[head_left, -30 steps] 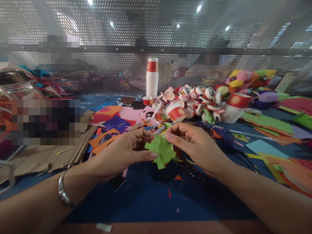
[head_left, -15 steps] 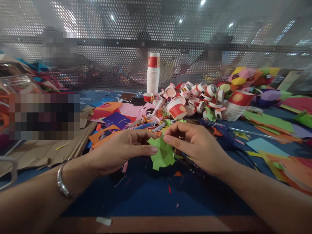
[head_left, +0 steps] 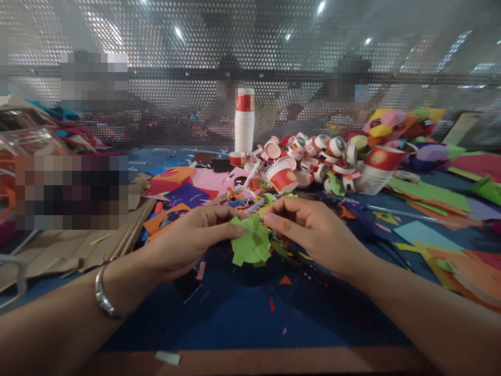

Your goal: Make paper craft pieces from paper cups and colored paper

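Between my two hands is a light green paper cut-out (head_left: 249, 244) with fringed, folded edges, held just above the dark blue table (head_left: 242, 318). My left hand (head_left: 188, 240) pinches its left edge with thumb and fingers closed; a silver bracelet (head_left: 102, 296) circles that wrist. My right hand (head_left: 313, 230) pinches the piece's upper right edge, fingers curled. Both hands sit at the middle of the view.
Coloured paper scraps (head_left: 183, 194) litter the table behind my hands. A pile of cut red-and-white paper cups (head_left: 313, 162) lies at the back, with a tall cup stack (head_left: 245, 122) before a perforated metal screen (head_left: 164, 78). Cardboard (head_left: 74, 250) lies left, paper sheets (head_left: 430, 196) right.
The green piece has turned and shifted slightly left in my hands. My left fingers moved up onto its top left edge; my right hand stayed nearly in place.
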### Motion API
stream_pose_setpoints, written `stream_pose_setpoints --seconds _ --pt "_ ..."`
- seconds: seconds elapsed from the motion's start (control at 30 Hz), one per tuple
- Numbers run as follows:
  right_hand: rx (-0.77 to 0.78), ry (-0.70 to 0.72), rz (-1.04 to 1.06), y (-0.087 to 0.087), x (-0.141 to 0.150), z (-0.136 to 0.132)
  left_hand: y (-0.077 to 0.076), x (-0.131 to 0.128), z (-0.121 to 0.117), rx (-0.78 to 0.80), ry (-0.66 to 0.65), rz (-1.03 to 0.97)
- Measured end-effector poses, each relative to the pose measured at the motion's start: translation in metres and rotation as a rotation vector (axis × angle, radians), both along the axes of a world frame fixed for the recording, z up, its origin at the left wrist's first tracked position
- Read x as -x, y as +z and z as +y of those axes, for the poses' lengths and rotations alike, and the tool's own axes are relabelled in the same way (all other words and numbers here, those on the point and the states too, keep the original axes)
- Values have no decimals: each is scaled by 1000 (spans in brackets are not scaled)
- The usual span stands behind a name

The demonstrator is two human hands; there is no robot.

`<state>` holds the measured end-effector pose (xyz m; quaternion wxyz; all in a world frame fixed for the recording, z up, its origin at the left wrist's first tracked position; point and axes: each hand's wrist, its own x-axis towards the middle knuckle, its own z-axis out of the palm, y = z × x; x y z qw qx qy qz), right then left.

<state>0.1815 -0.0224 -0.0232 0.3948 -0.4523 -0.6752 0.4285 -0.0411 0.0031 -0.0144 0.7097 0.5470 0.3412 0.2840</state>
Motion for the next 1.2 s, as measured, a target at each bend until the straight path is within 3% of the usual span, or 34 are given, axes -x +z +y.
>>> stream_pose_setpoints --seconds 0.17,0.57,0.67,0.8,0.97,1.07,1.2 --pt "79 64 -21 -4 -4 2 1 1 3 -32 117 -6" --pt "48 12 -21 -6 -6 3 0 9 7 -130 176 93" --pt "47 -40 20 -7 -5 4 1 10 6 -337 216 140" --pt "87 -76 105 -6 -3 3 2 10 2 -777 242 250" --pt "183 -20 282 -7 0 1 2 14 -1 -1314 293 303" --pt "281 54 366 -6 3 0 3 14 -2 -1506 295 324" --pt "355 127 439 -3 5 -1 5 11 -2 -1695 205 322"
